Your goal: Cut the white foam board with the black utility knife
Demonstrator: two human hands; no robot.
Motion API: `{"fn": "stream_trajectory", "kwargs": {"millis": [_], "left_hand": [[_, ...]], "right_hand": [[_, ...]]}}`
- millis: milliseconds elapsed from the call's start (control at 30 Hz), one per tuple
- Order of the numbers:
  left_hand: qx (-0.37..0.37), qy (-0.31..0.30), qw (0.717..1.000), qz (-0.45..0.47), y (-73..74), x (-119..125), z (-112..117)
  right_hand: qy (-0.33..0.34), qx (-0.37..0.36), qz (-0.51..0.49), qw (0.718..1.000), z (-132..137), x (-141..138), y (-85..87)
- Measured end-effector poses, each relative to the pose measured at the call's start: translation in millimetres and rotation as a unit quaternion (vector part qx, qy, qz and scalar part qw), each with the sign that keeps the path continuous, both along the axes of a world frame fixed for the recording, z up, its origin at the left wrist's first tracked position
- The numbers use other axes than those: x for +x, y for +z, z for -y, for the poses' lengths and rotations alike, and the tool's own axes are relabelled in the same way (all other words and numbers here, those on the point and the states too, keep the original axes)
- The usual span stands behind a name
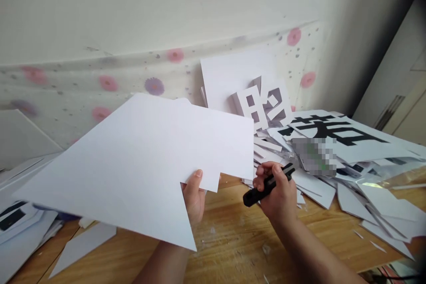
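Observation:
A large white board (133, 155) with a notched lower right edge is raised over the table, tilted. My left hand (195, 199) grips it at the notch, thumb on top and the other fingers hidden beneath. To the right, my right hand (278, 193) is closed around a black utility knife (268, 185), apart from the board. Whether the knife's blade is out I cannot tell. Beyond the board's right end stand white cut-out block characters (254, 106), leaning by the wall.
Loose white offcuts (376, 204) pile up on the wooden table (229, 248) at right, beside a sheet with a black printed character (336, 131). More boards (20, 235) lie at left. A flowered covering (155, 85) hangs along the wall.

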State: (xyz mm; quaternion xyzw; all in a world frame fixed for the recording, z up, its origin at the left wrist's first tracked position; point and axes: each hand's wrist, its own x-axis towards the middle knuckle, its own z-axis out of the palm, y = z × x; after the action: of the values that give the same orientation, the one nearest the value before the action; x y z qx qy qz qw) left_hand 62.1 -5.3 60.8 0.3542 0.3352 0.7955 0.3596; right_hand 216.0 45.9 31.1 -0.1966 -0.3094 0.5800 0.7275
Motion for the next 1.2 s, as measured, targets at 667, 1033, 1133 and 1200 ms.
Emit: {"fn": "stream_trajectory", "kwargs": {"millis": [667, 1033, 1133, 1200], "left_hand": [[-0.133, -0.131, 0.978, 0.095, 4.5, -21, 13], [-0.308, -0.175, 0.93, 0.097, -33.2, -22, 83], [-0.328, -0.169, 0.918, 0.147, -43.9, -7, 95], [-0.338, -0.185, 0.906, 0.174, -51.0, 2, 104]], "right_hand": [[0.0, -0.182, 0.039, 0.983, 32, 53, -3.9], [0.18, -0.191, 0.345, 0.901, 60, 93, 7.3], [0.196, -0.243, 0.304, 0.9, 65, 89, 12.4], [0.179, -0.26, 0.313, 0.896, 64, 93, 14.4]]}}
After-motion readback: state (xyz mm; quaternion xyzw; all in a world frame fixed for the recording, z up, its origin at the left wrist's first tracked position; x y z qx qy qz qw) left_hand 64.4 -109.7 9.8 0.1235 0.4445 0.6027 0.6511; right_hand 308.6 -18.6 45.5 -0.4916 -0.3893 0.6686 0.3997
